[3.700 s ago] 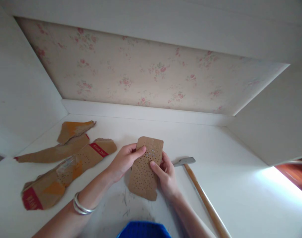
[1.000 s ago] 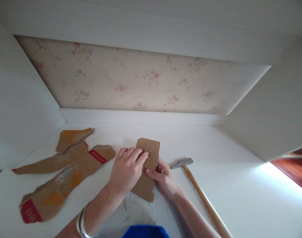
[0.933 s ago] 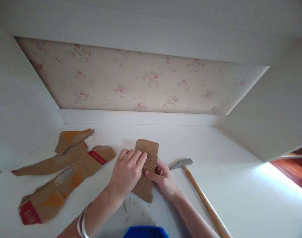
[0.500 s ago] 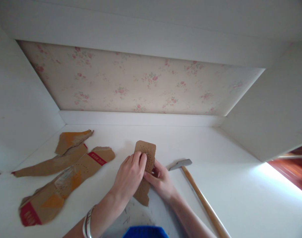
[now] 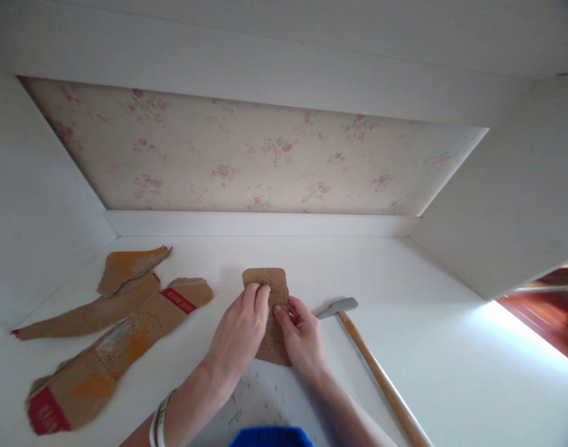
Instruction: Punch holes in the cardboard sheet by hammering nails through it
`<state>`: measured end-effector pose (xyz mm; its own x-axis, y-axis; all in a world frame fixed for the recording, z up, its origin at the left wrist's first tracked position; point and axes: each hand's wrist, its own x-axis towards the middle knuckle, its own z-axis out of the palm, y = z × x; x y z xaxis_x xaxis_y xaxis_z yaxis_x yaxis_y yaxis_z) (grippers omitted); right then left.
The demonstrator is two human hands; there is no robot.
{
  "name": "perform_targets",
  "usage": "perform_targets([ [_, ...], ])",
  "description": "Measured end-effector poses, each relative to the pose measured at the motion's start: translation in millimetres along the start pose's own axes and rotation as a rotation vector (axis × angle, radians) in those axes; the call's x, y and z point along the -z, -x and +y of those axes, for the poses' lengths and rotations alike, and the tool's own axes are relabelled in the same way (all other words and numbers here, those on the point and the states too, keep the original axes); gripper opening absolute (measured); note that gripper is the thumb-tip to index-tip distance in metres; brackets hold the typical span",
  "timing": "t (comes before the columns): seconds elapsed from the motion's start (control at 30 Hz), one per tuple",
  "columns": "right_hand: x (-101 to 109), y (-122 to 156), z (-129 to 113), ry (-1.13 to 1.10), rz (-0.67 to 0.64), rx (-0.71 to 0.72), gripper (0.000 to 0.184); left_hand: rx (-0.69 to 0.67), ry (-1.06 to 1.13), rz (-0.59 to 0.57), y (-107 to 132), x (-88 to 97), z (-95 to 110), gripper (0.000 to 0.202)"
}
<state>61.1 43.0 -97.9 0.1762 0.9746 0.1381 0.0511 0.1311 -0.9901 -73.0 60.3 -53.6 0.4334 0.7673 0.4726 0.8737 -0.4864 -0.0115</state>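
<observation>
A brown piece of cardboard (image 5: 277, 347), dotted with many small holes, is between my two hands over the white surface. My left hand (image 5: 243, 323) is closed on its left side, with bent fingers pressed together near the upper holes. Whether anything small sits in those fingertips is hidden. On the right edge, my right hand (image 5: 305, 335) grips the piece, thumb lying on its face and the other fingers partly behind it. To the right of that hand lies a hammer with a grey head (image 5: 338, 307) and a long wooden handle (image 5: 381, 379).
Torn cardboard pieces with red bands and orange patches lie at the left, including a long one (image 5: 144, 329), a narrow strip (image 5: 85, 316) and a small scrap (image 5: 130, 267). A blue object (image 5: 270, 437) shows at the bottom edge. White panels (image 5: 488, 205) and floral wallpaper (image 5: 265, 161) enclose the surface.
The cardboard piece has turned slightly, and its lower end has swung right. My right thumb has shifted up onto its perforated face. My left hand stays at its left side.
</observation>
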Motion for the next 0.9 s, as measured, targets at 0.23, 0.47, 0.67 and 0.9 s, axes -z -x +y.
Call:
perform_targets([
  [0.23, 2.8, 4.7, -9.0, 0.109, -0.011, 0.081, 0.018, 0.064, 0.122, -0.018, -7.0, 3.5, -6.7, 0.012],
  [0.47, 2.6, 3.2, -6.5, 0.170, 0.019, 0.066, 0.022, -0.017, 0.016, -0.151, -4.0, 4.3, -3.4, 0.014],
  [0.67, 1.6, 1.1, -6.7, 0.276, 0.063, 0.062, 0.030, -0.011, -0.081, -0.158, -2.4, 4.6, -0.7, 0.015],
  [0.9, 1.7, 1.8, -12.0, 0.344, 0.091, 0.070, 0.032, -0.056, -0.127, -0.215, -3.3, 4.6, -0.6, 0.024],
])
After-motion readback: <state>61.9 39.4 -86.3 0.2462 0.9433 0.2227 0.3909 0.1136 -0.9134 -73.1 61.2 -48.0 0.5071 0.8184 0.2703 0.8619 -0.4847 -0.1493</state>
